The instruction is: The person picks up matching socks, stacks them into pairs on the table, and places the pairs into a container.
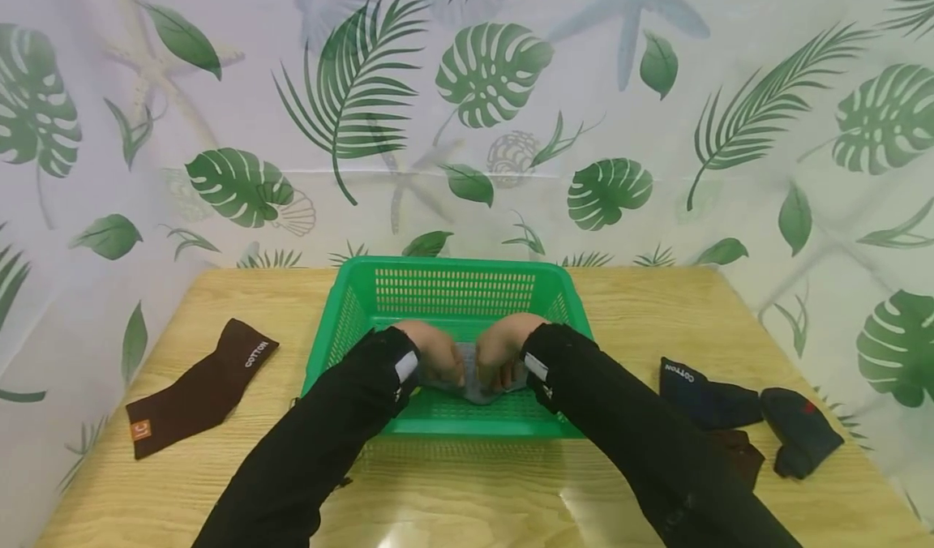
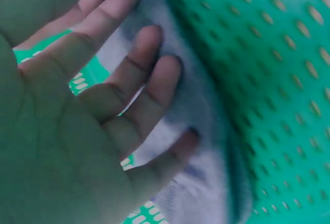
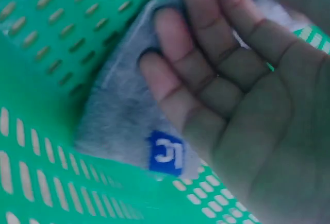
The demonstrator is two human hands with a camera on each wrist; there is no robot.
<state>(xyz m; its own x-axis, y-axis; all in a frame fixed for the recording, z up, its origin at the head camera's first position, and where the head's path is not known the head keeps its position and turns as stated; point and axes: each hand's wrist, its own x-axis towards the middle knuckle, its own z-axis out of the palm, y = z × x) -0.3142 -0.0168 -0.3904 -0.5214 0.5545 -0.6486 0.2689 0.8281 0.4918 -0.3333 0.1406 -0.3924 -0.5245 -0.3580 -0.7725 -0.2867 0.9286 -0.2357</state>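
A grey sock (image 1: 477, 382) with a blue label (image 3: 166, 153) at one end lies low inside the green plastic basket (image 1: 477, 428). Coming from the left, my left hand (image 1: 435, 353) touches the sock with its fingertips (image 2: 166, 77), the fingers spread and nearly straight. My right hand (image 1: 503, 349) is close beside it, its slightly bent fingertips resting on the sock near the labelled end. Neither wrist view clearly shows how the thumbs lie against the sock.
Left of the basket a brown sock (image 1: 200, 394) lies flat on the wooden table (image 1: 467, 499). At the right are a navy sock (image 1: 708, 394), a dark brown sock (image 1: 740, 455) partly behind my sleeve, and a dark folded sock (image 1: 799, 430). A leaf-patterned curtain (image 1: 467, 191) backs the table.
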